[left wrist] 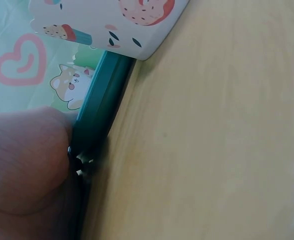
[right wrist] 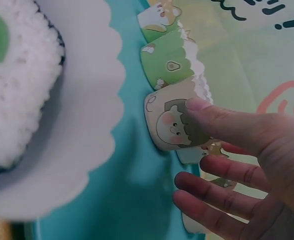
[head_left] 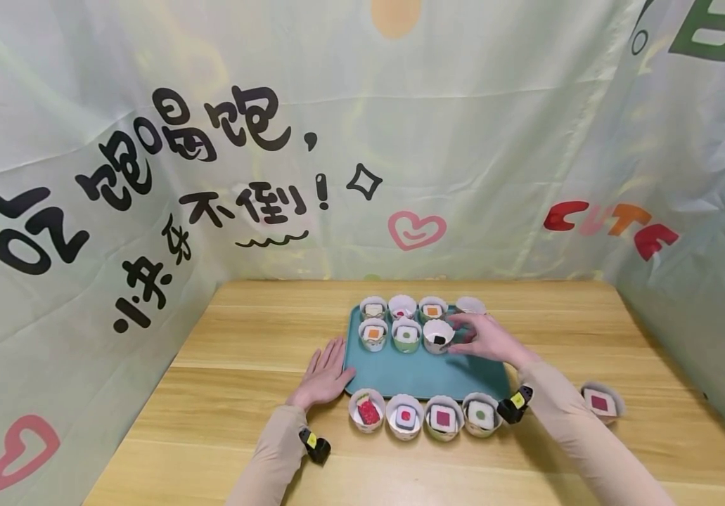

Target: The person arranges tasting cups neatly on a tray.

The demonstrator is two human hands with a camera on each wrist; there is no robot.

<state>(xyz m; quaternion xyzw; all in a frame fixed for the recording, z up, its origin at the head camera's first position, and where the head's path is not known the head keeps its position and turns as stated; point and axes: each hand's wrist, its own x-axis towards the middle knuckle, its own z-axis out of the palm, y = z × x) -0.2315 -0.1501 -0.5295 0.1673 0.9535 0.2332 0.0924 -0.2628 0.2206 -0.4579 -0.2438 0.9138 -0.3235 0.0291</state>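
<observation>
My right hand (head_left: 485, 337) is at the right side of a paper cup (head_left: 438, 344) holding a white piece with a black square, on the blue tray (head_left: 425, 376). In the right wrist view, the thumb (right wrist: 222, 120) lies against a cup with a printed face (right wrist: 174, 125); the other fingers are spread and only loosely bent. Whether they touch the cup is unclear. My left hand (head_left: 324, 376) lies with fingers extended along the tray's left edge. Seen from the left wrist, part of that hand (left wrist: 27, 160) meets the tray's rim (left wrist: 102, 105).
More paper cups with sushi-like pieces stand on the tray, among them an orange-topped one (head_left: 373, 335). Several cups, including one with a red piece (head_left: 367, 412), line the wooden table (head_left: 242, 351) before it. Another cup (head_left: 602, 403) stands right of my right forearm. Printed curtains surround the table.
</observation>
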